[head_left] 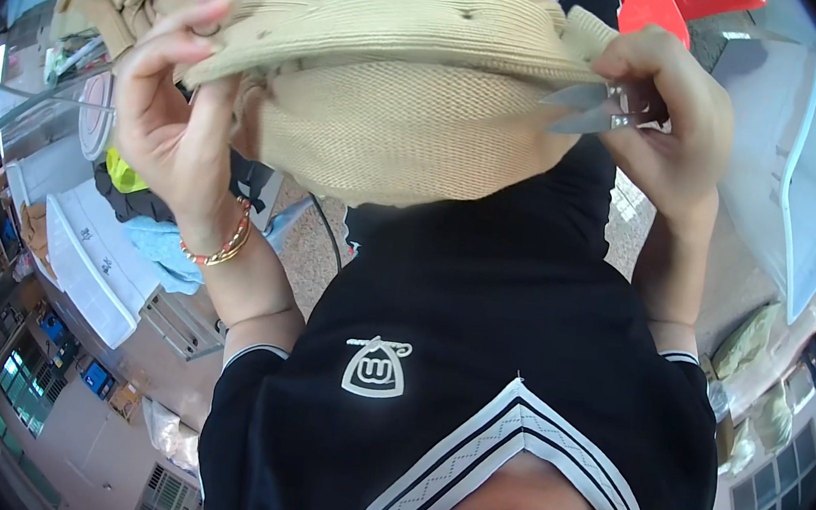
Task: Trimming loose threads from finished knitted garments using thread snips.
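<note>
Hat point(399, 73) fills the upper centre; our left hand point(169, 102) pinches its brim taut, while our right hand point(671, 114) grips snips point(596, 110) at the edge.

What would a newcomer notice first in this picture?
A beige woven hat fills the upper middle, held up close by its brim. The left hand, with a beaded bracelet at the wrist, grips the brim at left; the right hand pinches it at right while holding small metal snips. Below is the person's black shirt.
</note>
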A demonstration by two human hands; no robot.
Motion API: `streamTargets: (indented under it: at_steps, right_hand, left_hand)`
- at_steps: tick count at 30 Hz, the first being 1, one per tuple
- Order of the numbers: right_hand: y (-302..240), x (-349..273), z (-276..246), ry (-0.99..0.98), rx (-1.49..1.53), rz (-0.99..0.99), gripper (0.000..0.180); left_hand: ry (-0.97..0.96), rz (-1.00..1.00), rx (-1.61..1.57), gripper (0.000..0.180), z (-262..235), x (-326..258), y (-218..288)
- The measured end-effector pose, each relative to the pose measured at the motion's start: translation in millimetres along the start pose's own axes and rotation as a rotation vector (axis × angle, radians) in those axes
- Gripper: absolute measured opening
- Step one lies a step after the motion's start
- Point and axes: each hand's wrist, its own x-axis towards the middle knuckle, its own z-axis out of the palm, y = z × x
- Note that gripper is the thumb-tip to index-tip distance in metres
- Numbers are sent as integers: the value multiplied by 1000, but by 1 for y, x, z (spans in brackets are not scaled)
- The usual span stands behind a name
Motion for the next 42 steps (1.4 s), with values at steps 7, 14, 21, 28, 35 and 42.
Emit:
streamTargets:
  at_steps: [7,14,21,28,35,42]
  right_hand:
    - [8,13,8,22,589,176,34]
    - [27,39,44,117,1176,-513,22]
    - [-4,27,0,-123,873,530,14]
    - [3,34,2,-206,1126,604,14]
    - [39,39,33,-30,1017,-313,18]
    - [25,40,20,-184,1065,293,16]
  left_hand:
    - [-35,-240,-464,24,-31,11,14]
    - [146,-50,304,34,22,24,32]
    - [-212,231,450,32,78,41,68]
    - [-268,338,509,25,76,50,50]
    - [-335,381,626,19,78,56,54]
    - [-167,117,129,8,77,52,48]
